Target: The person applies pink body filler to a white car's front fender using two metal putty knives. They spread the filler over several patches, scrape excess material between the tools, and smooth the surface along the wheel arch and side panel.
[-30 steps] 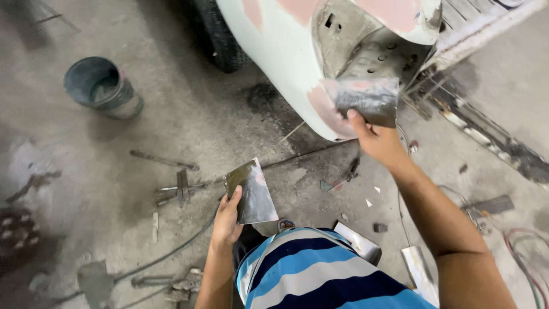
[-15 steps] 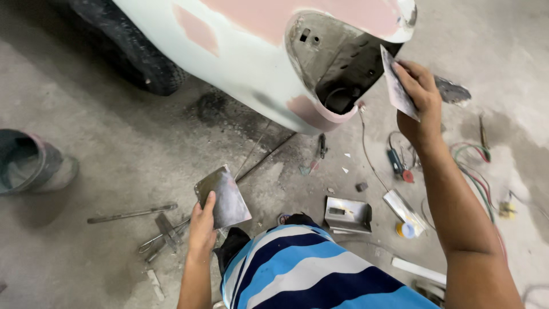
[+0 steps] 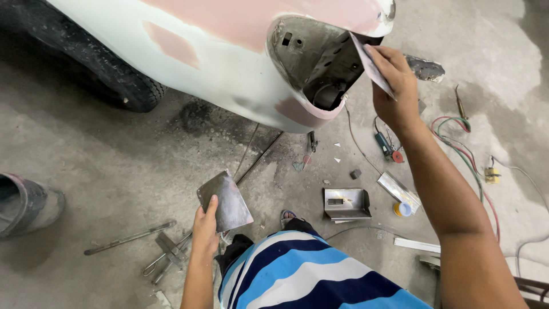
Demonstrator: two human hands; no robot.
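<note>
Right hand: the right hand (image 3: 394, 86) is up at two o'clock in the view, at the edge of the open lamp recess (image 3: 320, 63) in the pale car body (image 3: 229, 74).
Right grip: fingers (image 3: 384, 57) closed flat along a thin spreader blade (image 3: 369, 66), thumb behind it; the grip is narrow, pinching the blade and nothing else.
Why held so: the blade is tilted, its top edge right at the recess rim, so I'd judge it is angled to follow the curved lip (image 3: 311, 111) where pink filler shows below the hole.
Left hand: the left hand (image 3: 205, 229) is low at seven o'clock, near the striped shirt (image 3: 309, 274).
Left grip: thumb on top, fingers underneath, clamped on the near corner of a flat metal plate (image 3: 226, 200); a tight, closed hold.
Why held so: the plate lies nearly level with its smeared face up, kept well apart from the car, likely as a palette within easy reach of the blade.
Floor, left: loose metal rods and tools (image 3: 148, 246) lie at eight o'clock, a dark bucket (image 3: 26, 203) at nine.
Floor, right: a folded metal bracket (image 3: 346, 203) at five o'clock, coloured hoses (image 3: 463, 137) at three.
Tyre: the black tyre (image 3: 114, 86) sits at ten o'clock under the body.
</note>
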